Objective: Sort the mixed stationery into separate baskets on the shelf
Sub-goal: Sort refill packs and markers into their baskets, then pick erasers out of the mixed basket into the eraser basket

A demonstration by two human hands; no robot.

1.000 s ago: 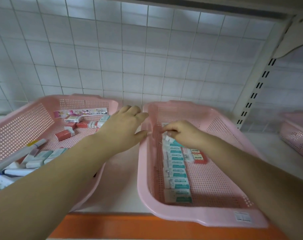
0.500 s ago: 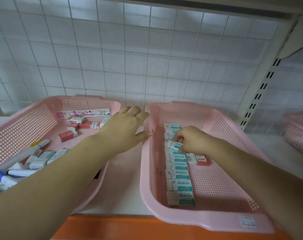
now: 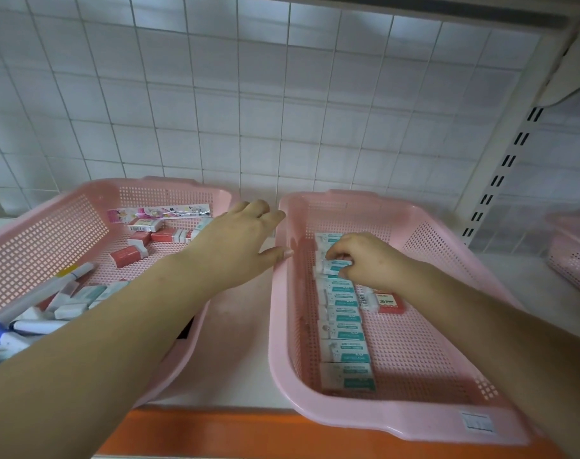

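Head view is up on my screen. Where do you have the hands?

— I see the left hand at the middle of the frame, palm down over the strip of white shelf between two pink baskets. Its fingers are stretched out and hold nothing, and its thumb touches the left wall of the centre basket.

— And the right one?

— I have the right hand inside that centre basket, toward its far end. Its fingers are curled and pinch a teal eraser. That eraser sits in line with the row of teal erasers, which runs lengthwise down the basket toward the lower edge of the frame. Whether it is lifted or touching the ones beside it, I cannot tell.

— Anything else in there?

— One red eraser, just right of the row, below the wrist.

— And the unsorted things?

— I see them in the mixed basket at the left of the frame. There are markers at its near end, pale erasers beside them, red erasers further back, and a long pink packet against the far wall. A third basket shows at the right edge, with its contents out of sight.
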